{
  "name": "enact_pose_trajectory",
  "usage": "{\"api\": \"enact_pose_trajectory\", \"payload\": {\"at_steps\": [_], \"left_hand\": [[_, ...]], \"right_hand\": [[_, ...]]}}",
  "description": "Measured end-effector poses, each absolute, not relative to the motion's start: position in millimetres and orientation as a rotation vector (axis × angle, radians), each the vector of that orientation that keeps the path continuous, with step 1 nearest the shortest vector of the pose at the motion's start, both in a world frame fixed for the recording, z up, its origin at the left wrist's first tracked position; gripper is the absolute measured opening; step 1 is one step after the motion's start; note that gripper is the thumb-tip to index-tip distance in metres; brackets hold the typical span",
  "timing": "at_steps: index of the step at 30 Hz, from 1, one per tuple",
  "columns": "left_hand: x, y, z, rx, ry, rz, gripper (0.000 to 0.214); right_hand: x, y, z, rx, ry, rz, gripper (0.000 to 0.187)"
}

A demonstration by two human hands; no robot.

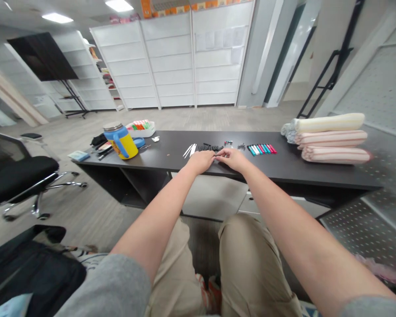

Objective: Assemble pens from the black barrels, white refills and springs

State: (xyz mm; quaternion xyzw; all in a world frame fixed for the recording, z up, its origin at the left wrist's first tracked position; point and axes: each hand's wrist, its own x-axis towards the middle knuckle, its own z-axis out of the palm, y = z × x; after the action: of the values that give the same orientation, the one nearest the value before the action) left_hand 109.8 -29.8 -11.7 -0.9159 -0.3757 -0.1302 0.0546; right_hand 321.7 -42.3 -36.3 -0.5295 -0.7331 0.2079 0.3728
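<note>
My left hand (202, 161) and my right hand (231, 159) meet at the front of the dark desk, fingertips pinched together. Between them is a small dark piece (215, 155), mostly covered by the fingers, too small to name. Just behind the hands lie several small black parts (211, 147) in a cluster. Slim white strips (190, 150) lie left of my left hand. Beyond my right hand are small red and teal bits (228, 142), small silvery parts (241, 146) and a neat row of teal, white and red stick-shaped pieces (262, 149).
The dark desk (171, 160) spans the view. Toward its left stand a yellow and blue mug (123, 143), a blue lid (139, 142) and a white basket (147, 131) of colourful packets. Folded cloths (333, 140) are stacked at right. An office chair (20, 169) stands left.
</note>
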Motion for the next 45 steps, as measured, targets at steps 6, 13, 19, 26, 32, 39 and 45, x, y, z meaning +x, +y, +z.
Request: {"api": "enact_pose_trajectory", "payload": {"at_steps": [6, 13, 19, 26, 32, 39, 45], "left_hand": [[113, -28, -16, -2.717, -1.1, -0.312, 0.033], [119, -25, -14, -2.684, -0.926, -0.312, 0.031], [118, -27, -17, -2.648, -0.943, -0.313, 0.032], [112, -34, -13, -2.659, -0.965, -0.298, 0.035], [113, -40, -12, -2.652, -1.059, -0.349, 0.033], [111, -39, -12, -2.664, -1.089, -0.379, 0.031], [110, -40, -9, -2.667, -1.116, -0.392, 0.031]], "right_hand": [[327, -37, -42, -1.433, -1.888, 0.449, 0.055], [329, -35, -46, -1.499, -1.803, 0.459, 0.063], [327, -40, -40, -1.503, -1.783, 0.466, 0.068], [329, -43, -39, -1.468, -1.745, 0.593, 0.068], [329, -44, -39, -1.443, -1.709, 0.663, 0.072], [325, -47, -34, -1.46, -1.683, 0.666, 0.073], [328, -41, -39, -1.401, -1.673, 0.706, 0.066]]}}
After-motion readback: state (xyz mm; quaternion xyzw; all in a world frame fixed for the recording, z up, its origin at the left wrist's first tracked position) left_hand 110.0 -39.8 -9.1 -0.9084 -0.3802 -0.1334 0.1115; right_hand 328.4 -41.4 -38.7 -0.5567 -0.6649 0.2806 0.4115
